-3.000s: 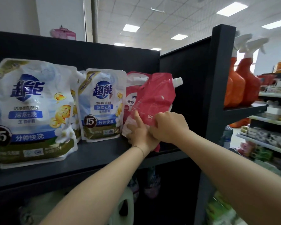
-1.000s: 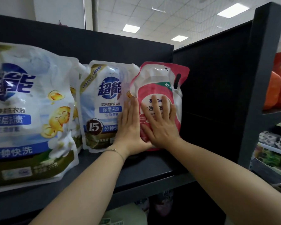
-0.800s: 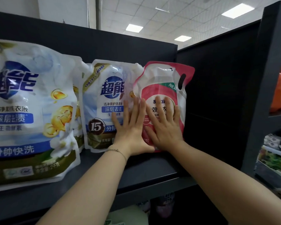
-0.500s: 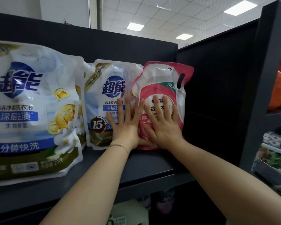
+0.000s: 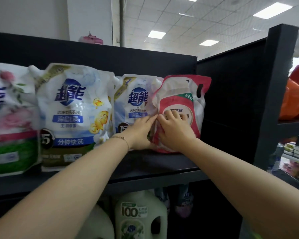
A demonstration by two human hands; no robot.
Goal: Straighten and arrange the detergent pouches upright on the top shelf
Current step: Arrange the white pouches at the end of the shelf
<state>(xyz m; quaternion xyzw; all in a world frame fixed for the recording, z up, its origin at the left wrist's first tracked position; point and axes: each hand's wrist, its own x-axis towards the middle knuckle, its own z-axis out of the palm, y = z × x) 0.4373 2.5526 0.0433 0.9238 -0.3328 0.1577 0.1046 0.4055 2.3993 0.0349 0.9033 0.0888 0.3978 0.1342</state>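
Observation:
A red and white detergent pouch (image 5: pixel 183 94) stands upright at the right end of the black top shelf (image 5: pixel 162 163), against the side panel. My right hand (image 5: pixel 175 131) lies on its front with the fingers bent into its crumpled left edge. My left hand (image 5: pixel 139 133) rests with straight fingers on the small white and blue pouch (image 5: pixel 135 94) beside it, fingertips reaching the red pouch's edge. Further left stand a large white and blue pouch (image 5: pixel 72 109) and a pink floral pouch (image 5: pixel 7 118), both upright.
The black back panel (image 5: pixel 110 56) and side panel (image 5: pixel 231 100) close in the shelf's corner. White jugs (image 5: pixel 140 216) stand on the shelf below. Orange spray bottles (image 5: pixel 295 99) sit on a neighbouring rack at the right.
Three seconds ago both hands held the red pouch tilted; then it stood upright under flat palms. Now my right fingers have curled at its left edge and the view has pulled back and left.

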